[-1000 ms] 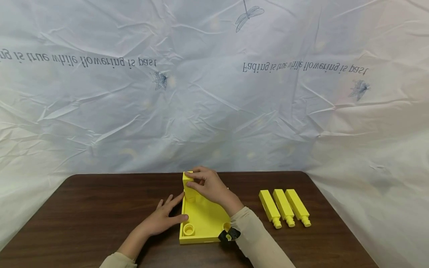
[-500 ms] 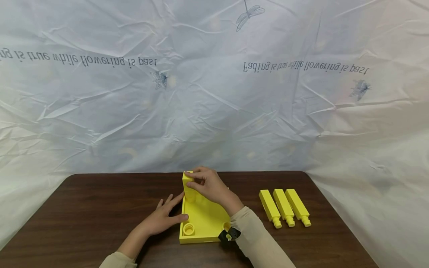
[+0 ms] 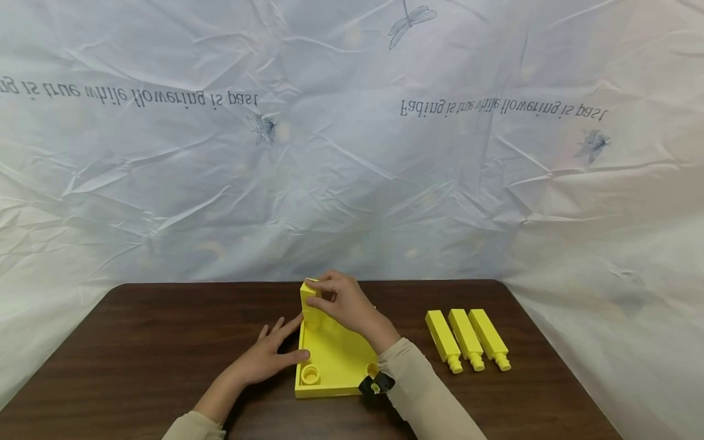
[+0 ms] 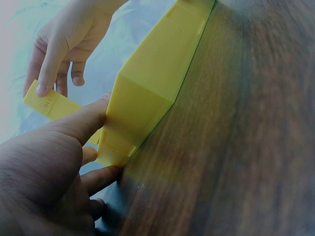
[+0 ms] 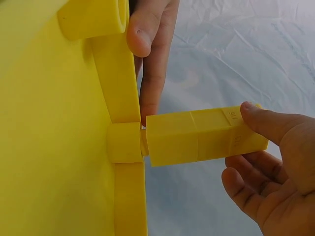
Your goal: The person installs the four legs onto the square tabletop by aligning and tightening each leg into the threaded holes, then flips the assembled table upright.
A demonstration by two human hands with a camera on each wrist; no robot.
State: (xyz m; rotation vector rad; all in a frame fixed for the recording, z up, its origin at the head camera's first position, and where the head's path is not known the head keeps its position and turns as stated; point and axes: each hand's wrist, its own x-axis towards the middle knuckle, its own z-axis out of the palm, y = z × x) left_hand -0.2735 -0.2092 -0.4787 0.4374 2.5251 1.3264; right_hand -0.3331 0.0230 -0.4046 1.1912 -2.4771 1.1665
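Note:
A shallow yellow tabletop (image 3: pixel 338 360) lies upside down on the table, with round sockets in its corners. At its far left corner a square yellow table leg (image 5: pixel 192 135) stands upright, its narrow end in the socket (image 5: pixel 125 142); a small gap shows there in the right wrist view. My right hand (image 3: pixel 348 305) pinches the leg's top end between thumb and fingers. My left hand (image 3: pixel 261 360) presses against the tabletop's left side, fingers stretched along the outer wall and thumb at the rim. The near left socket (image 3: pixel 310 375) holds nothing. My right forearm partly covers the near right socket (image 3: pixel 372 370).
Three more yellow legs (image 3: pixel 466 340) lie side by side at the right, threaded ends toward me. The brown table (image 3: pixel 165 342) ends at a pale printed curtain (image 3: pixel 352 183). A black wrist mount (image 3: pixel 376 386) sits on my right wrist.
The leg has turned slightly in my right fingers, so its top edges show at a different angle. My left hand and the tabletop keep their places.

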